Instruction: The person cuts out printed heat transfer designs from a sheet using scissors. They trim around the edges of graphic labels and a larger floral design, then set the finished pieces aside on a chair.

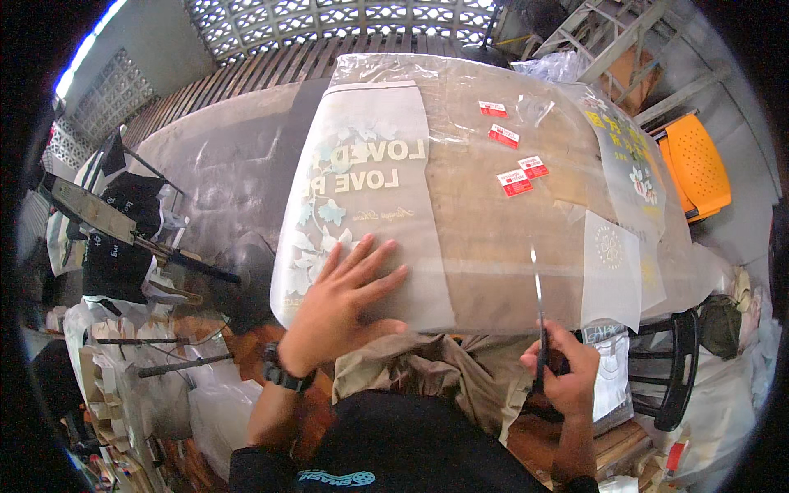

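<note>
My left hand [347, 302] lies flat with its fingers spread on a translucent film sheet [399, 238]. The sheet carries mirrored pale lettering and light blue and white flowers, and it drapes over the left end of the plastic-covered table [493, 246]. A pair of scissors [539, 306] is in my right hand [569, 368], blades pointing away from me over the table's near edge. The blades look closed. To the right of the scissors lies a smaller whitish film piece [611, 263] with a round print.
Several small red and white cards [515, 182] lie mid-table. Another printed film [629, 156] with yellow lettering covers the right end. An orange chair [697, 164] stands beyond it, and a black chair [678, 370] is at near right. A bar-like machine arm [94, 207] juts in at left.
</note>
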Available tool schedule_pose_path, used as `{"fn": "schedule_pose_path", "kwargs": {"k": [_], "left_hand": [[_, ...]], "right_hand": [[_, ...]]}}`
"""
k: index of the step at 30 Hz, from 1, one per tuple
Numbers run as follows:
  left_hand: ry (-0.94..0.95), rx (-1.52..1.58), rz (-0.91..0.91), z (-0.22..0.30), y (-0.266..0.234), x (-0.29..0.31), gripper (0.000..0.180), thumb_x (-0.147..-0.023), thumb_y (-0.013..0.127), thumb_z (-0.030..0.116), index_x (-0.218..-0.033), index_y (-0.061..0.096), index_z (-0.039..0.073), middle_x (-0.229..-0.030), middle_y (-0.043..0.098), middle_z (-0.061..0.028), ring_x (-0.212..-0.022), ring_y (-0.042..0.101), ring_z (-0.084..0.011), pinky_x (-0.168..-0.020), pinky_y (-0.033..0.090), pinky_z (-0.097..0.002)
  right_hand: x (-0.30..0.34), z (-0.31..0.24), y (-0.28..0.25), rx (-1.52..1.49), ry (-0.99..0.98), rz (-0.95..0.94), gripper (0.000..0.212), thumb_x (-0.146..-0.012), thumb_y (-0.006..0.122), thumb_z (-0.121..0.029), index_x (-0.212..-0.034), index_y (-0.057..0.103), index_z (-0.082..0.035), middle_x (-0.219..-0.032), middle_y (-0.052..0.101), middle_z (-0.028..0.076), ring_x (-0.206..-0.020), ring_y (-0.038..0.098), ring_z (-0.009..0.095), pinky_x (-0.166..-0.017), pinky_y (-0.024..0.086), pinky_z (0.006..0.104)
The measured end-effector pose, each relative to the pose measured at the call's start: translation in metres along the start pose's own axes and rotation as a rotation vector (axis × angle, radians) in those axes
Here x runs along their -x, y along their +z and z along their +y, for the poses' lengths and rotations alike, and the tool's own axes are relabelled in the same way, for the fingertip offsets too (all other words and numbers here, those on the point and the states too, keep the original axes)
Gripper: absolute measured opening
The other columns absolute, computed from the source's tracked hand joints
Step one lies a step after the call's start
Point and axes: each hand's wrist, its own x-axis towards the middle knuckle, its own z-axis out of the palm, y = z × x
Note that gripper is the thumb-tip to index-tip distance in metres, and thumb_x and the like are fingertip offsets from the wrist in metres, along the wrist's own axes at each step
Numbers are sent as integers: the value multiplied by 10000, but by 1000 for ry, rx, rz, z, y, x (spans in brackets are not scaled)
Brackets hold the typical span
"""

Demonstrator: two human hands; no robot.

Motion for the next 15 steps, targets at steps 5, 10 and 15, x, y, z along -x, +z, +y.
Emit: {"fn": "schedule_pose_path", "kwargs": {"k": [5,10,15], "left_hand": [[-143,23,130,-8,-6,6,516,-876,732,360,-1327,622,135,-1487,474,-154,-1403,404,-365,-1168,288,-519],[-198,-47,154,38,15,6,523,-808,783,266,-1295,650,128,-1486,479,-165,-1330,472,-376,-1116,353,-483],[-267,104,336,47,15,-1,471,-847,745,235,-1294,655,121,-1481,494,-149,-1346,456,-405,-1133,326,-494]], "right_hand": [[10,-6,40,-511,289,-203,426,-841,723,-20,-1247,596,7,-810,749,99,-693,705,118,-634,557,270],[32,-19,86,-990,384,-312,481,-898,766,-281,-1211,555,15,-797,673,60,-650,646,111,-593,522,262],[40,-30,105,-1145,428,-302,596,-888,761,-429,-1200,509,12,-784,615,51,-666,632,123,-596,499,260]]}}
